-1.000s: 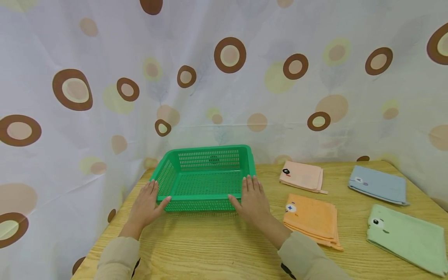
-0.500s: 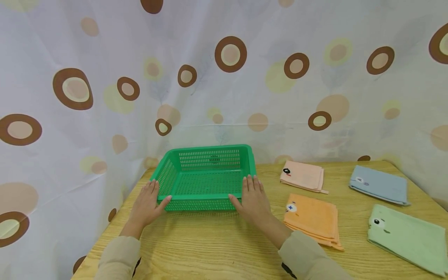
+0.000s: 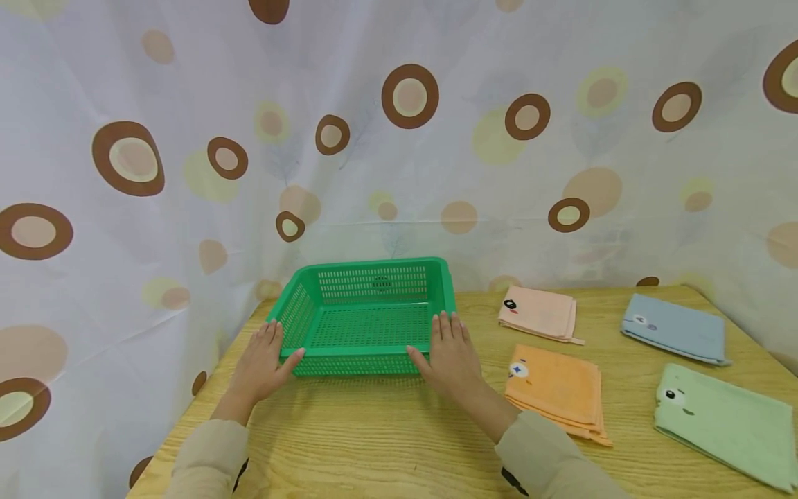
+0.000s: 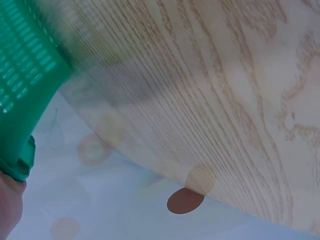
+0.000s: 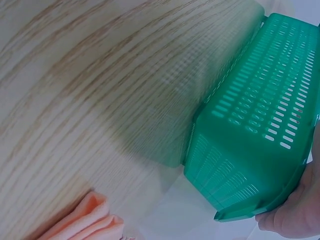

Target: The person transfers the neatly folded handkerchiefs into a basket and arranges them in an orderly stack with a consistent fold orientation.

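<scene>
A green plastic basket with slotted walls sits on the wooden table, its inside bare. My left hand rests on the basket's near left corner, fingers straight along the side rim and thumb by the front rim. At the near right corner, my right hand lies the same way, fingers extended. Only a bit of the left hand shows in the left wrist view, at the rim. In the right wrist view, part of the right hand touches the basket rim.
Right of the basket lie folded towels: pink, orange, blue and green. The orange one is closest to my right forearm. A patterned curtain hangs behind the wooden table and along its left side.
</scene>
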### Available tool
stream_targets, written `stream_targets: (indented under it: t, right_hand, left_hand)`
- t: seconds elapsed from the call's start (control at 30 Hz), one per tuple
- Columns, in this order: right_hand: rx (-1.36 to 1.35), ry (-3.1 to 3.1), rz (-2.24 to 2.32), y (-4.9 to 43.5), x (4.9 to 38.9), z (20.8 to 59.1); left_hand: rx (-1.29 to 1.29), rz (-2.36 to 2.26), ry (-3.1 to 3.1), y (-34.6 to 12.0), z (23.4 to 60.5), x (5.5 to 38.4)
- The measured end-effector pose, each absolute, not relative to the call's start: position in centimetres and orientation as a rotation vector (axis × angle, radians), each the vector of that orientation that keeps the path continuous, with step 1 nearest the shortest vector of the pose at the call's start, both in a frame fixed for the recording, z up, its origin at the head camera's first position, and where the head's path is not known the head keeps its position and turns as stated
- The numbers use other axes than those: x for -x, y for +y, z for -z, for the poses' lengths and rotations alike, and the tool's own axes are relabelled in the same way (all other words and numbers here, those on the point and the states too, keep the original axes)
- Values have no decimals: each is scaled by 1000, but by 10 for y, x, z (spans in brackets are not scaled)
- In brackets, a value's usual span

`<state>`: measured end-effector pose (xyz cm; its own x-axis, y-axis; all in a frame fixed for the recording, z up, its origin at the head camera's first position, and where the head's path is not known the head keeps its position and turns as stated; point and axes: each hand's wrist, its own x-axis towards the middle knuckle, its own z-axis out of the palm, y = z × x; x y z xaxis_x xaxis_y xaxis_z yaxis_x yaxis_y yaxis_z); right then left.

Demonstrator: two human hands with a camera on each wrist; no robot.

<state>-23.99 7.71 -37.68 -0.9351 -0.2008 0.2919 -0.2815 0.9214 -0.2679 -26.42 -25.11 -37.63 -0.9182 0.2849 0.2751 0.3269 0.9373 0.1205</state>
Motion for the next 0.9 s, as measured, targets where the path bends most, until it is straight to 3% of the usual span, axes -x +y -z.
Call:
stream_targets:
  t: [0.9]
  right_hand:
    - [-354,-2814,-422,77,239,376]
  left_hand:
    - [474,261,-2889,-251,372,264]
